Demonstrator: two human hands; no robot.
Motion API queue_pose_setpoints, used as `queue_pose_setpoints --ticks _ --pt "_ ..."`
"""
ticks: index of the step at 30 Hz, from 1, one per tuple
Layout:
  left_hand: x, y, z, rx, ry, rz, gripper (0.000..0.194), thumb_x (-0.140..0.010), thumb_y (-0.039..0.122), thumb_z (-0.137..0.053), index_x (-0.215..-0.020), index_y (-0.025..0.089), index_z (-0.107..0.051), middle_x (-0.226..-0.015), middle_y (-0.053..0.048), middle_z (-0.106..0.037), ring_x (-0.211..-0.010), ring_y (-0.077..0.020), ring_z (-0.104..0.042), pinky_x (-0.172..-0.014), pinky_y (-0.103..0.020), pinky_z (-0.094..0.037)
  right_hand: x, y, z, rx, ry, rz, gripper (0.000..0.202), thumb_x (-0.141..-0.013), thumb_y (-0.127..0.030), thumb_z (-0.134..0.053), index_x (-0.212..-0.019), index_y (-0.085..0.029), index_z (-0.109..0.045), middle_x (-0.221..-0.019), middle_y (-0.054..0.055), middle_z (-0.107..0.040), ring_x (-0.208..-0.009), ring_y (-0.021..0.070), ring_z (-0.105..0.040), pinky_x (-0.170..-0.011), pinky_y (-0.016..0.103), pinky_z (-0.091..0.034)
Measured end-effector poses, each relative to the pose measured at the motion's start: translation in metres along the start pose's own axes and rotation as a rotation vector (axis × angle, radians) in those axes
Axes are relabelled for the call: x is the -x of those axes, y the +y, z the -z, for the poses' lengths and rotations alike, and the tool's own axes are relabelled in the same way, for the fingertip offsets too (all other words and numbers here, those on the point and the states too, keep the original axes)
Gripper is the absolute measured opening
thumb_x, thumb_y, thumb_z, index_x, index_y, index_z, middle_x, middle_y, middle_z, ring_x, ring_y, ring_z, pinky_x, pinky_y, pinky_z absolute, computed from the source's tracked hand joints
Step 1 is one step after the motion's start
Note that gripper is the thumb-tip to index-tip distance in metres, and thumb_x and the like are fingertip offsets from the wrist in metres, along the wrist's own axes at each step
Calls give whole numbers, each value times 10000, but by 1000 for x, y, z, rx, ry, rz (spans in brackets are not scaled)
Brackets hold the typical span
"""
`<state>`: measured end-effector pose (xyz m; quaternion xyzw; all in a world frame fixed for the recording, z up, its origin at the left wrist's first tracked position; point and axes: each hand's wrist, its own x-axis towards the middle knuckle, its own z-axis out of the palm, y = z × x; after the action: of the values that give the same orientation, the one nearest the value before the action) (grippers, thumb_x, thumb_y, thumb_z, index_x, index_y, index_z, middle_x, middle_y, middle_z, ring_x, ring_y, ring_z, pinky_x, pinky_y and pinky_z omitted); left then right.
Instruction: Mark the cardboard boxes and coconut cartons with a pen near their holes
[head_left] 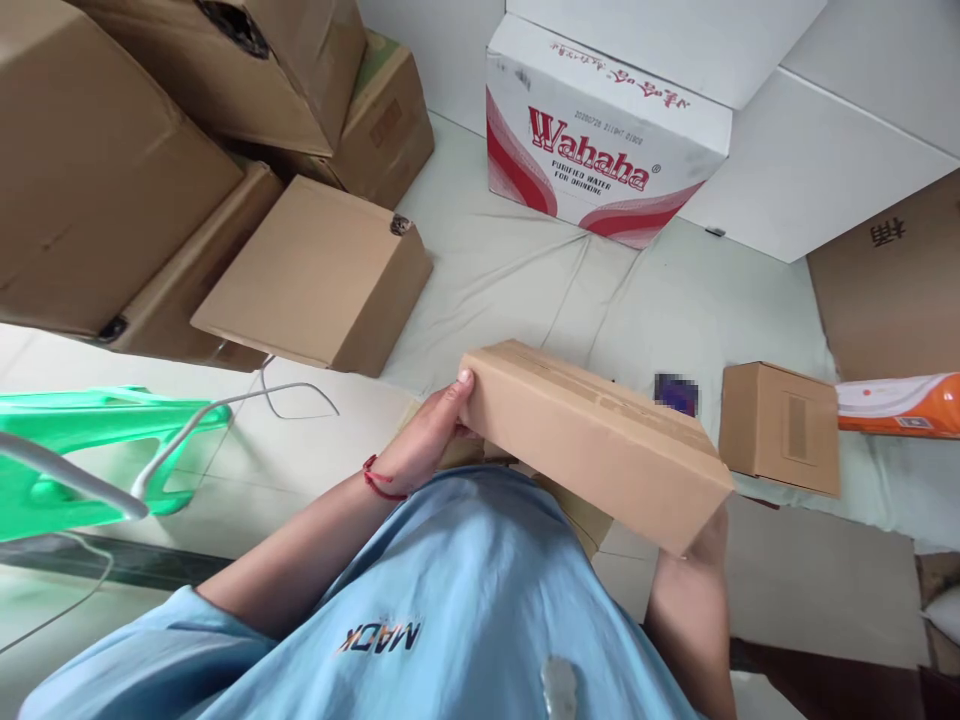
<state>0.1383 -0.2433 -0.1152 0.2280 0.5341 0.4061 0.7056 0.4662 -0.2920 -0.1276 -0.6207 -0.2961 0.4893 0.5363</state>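
Note:
A flat, closed brown cardboard box (585,440) is held tilted in front of my body, its right end nearer to me. My left hand (435,425) grips its left end, thumb on the corner and the other fingers underneath, mostly hidden. At the lower right corner my right hand (705,540) holds the box from behind and below; most of its fingers are out of sight. A red string bracelet is on my left wrist. Beyond the box, a small blurred dark blue item (677,394) lies on the pale cloth.
Brown cartons (307,270) are stacked at the left. A white Wahaha carton (600,140) stands at the back. At the right are a smaller brown box (795,425) and an orange-white package (900,405). A green stool (105,420) and a white cable (232,398) are at the left.

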Motion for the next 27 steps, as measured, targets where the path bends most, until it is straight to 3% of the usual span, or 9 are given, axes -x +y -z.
queue_pose_setpoints --ticks 3,6,11,14,18,20,23,27 --pt "-8 -6 1 146 152 -24 737 -850 836 -771 -1306 257 -773 -1385 -76 -778 -1372 -312 -677 -941 -327 -643 13 -12 -15 -50 -61 -75 438 -934 -651 -730 -1188 -297 -781 -1091 50 -838 -925 281 -810 -777 402 -661" --pt "-18 -12 6 260 241 -26 525 -866 702 -849 -1162 272 -794 -1294 -28 -805 -1289 -251 -716 -894 -271 -642 21 -27 -31 -54 -162 0 557 -891 -702 -776 -1283 -307 -761 -1192 61 -825 -1039 288 -805 -887 408 -663" --pt "-30 -19 13 332 220 85 439 -846 624 -886 -1040 240 -801 -1150 -49 -823 -1075 -243 -761 -834 -302 -644 27 -38 -55 -48 -314 86 589 -872 -705 -814 -1285 -289 -757 -1262 89 -791 -1109 296 -779 -913 397 -656" --pt "-30 -22 16 288 247 70 477 -834 643 -888 -1060 233 -800 -1166 -54 -818 -1098 -245 -752 -813 -291 -627 25 -36 -64 -61 -266 82 674 -910 -732 -754 -1424 -301 -690 -1375 101 -747 -1243 307 -731 -1002 433 -636" --pt "-26 -23 22 179 259 27 615 -824 733 -847 -1138 208 -784 -1160 -80 -815 -1146 -266 -744 -803 -293 -612 15 -32 -61 18 -192 229 727 -972 -661 -713 -1628 -423 -508 -1719 38 -511 -1566 282 -517 -1207 479 -516" --pt "-25 -23 25 144 255 24 681 -819 776 -816 -1152 184 -773 -1094 -94 -814 -1086 -270 -753 -776 -305 -607 10 -31 -56 48 -205 296 657 -987 -627 -704 -1601 -467 -536 -1772 -19 -446 -1665 265 -388 -1288 499 -438" --pt "-26 -21 29 102 269 10 723 -782 804 -808 -1104 158 -759 -951 -80 -782 -905 -244 -737 -679 -292 -565 5 -30 -48 63 -232 254 561 -997 -607 -685 -1528 -437 -628 -1679 -4 -565 -1625 271 -449 -1274 500 -457" --pt "-30 -17 27 64 311 -25 730 -679 809 -858 -994 162 -733 -810 -18 -690 -746 -187 -645 -588 -262 -490 5 -28 -44 61 -200 228 586 -974 -621 -706 -1512 -396 -641 -1575 42 -642 -1491 290 -580 -1192 488 -516"
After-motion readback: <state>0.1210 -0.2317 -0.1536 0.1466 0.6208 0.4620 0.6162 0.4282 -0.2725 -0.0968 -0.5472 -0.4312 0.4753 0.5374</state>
